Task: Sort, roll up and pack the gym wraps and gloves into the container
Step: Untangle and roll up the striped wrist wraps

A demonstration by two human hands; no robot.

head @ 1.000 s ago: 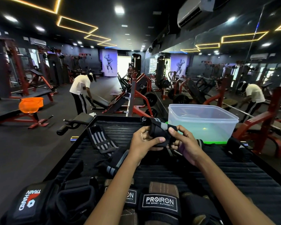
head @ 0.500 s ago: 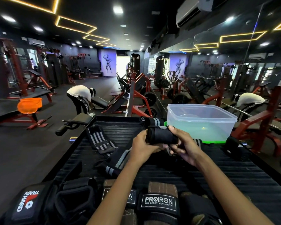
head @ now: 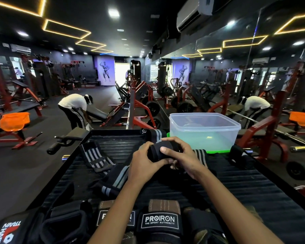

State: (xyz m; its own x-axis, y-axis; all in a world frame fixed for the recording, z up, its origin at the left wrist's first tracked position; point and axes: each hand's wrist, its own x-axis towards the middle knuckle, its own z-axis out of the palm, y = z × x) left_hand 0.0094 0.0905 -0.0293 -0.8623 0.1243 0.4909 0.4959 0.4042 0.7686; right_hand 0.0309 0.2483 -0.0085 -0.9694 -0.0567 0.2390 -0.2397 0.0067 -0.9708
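Left hand [head: 144,162] and right hand [head: 181,159] grip the wrap [head: 155,153] to keep the roll tight; tub [head: 204,131] at 1 o'clock stands open for packing.

Beyond my bench, a person in a white shirt [head: 74,103] bent over beside an orange basket [head: 14,120].

One head-worn wide-angle view looks forward and down, close over the table [head: 253,191] and both forearms, its upper half reaching across the gym floor to the far wall.
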